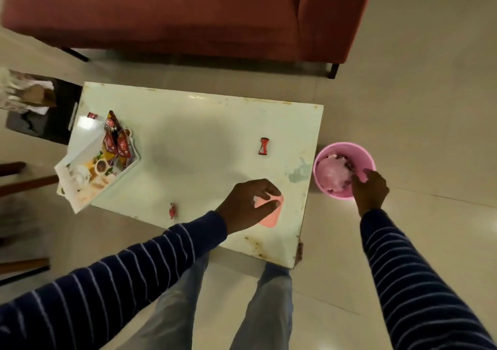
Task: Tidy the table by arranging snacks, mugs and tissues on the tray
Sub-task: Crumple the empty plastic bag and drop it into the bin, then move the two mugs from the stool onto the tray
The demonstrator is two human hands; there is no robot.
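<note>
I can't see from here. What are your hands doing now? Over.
Left hand on pink cloth. Right hand over pink bin. Tray holds snacks.

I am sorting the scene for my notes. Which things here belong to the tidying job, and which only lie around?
Job:
tray
snack packets on tray
loose wrapper
small red sweet
pink pad
left hand

Around:
pink bin
sofa
dark side box

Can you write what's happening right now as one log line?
left hand: on pink cloth | right hand: over pink bin | tray: holds snacks
</note>
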